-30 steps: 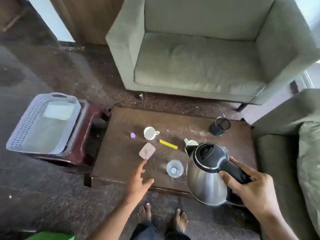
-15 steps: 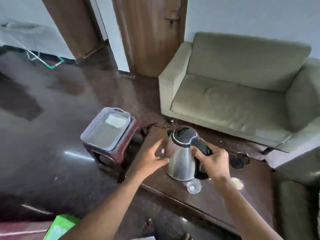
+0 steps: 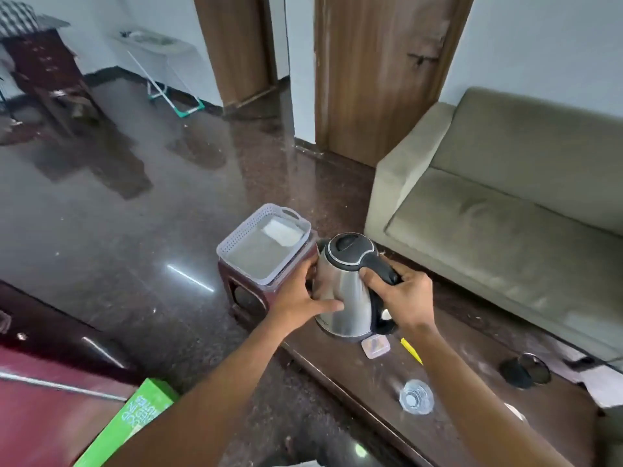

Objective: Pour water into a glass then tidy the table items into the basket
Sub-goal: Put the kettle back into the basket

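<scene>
Above the table (image 3: 354,375), right hand (image 3: 401,298) grips the kettle (image 3: 344,291) handle; left hand (image 3: 296,294) cups its steel side.

Item one, lower left of the frame: a green box (image 3: 135,423) bears white capital lettering in three short lines across its upper face. The lines lie tilted and upside down to my view and are blurred. I can tell they are letters but cannot read any word with confidence.

Item two, centre of the frame: the steel kettle (image 3: 340,298) I hold carries a small dark mark low on its body, just above the bottom rim. It is too small to read.

No other text, number or sign is legible to me.
</scene>
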